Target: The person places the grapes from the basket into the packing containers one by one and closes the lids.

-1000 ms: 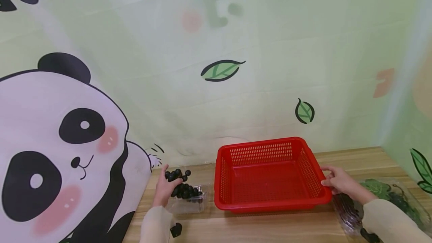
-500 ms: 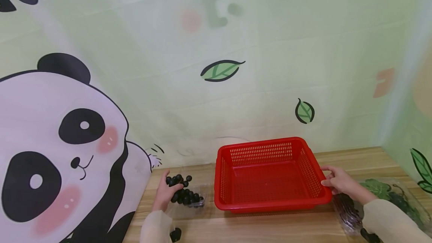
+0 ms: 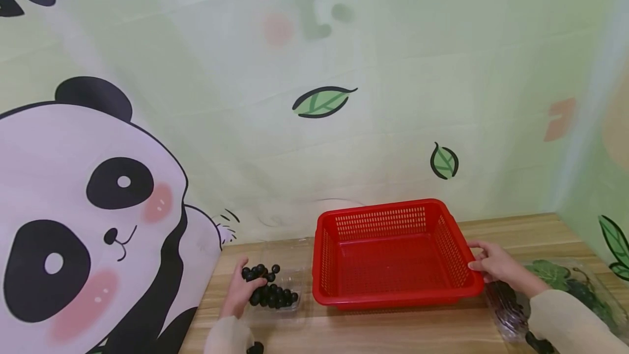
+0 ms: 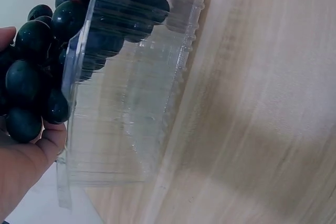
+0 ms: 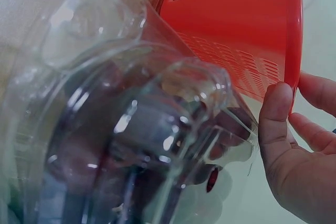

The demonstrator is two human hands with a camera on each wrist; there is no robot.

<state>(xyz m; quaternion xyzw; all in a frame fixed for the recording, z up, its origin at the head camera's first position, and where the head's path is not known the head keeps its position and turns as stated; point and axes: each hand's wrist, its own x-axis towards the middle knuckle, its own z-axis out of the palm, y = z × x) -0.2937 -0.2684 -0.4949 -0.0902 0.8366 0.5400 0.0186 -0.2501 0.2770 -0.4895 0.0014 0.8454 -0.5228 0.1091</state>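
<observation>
My left hand [image 3: 237, 292] grips a bunch of black grapes [image 3: 273, 295], thumb over the top. In the left wrist view, the lower part of the bunch is inside a clear plastic container [image 4: 105, 145] with ribbed walls, and the upper part stands out past its rim. My right hand [image 3: 498, 267] pinches the right rim of a red plastic basket [image 3: 398, 299] with slotted walls. The right wrist view shows the thumb [image 5: 276, 103] on one side of that rim and fingers on the other. Nothing lies inside the basket.
Beneath my right forearm is a clear plastic package [image 5: 126, 119] of dark fruit, with a green leaf [image 3: 547, 273] behind it. A small black object [image 3: 255, 348] lies beside my left sleeve. A printed panda backdrop [image 3: 236, 124] stands behind the wooden table [image 3: 403, 332].
My left hand has lowered the black grapes, and the bunch now sits deeper at the clear container. My right hand and the red basket have stayed in place.
</observation>
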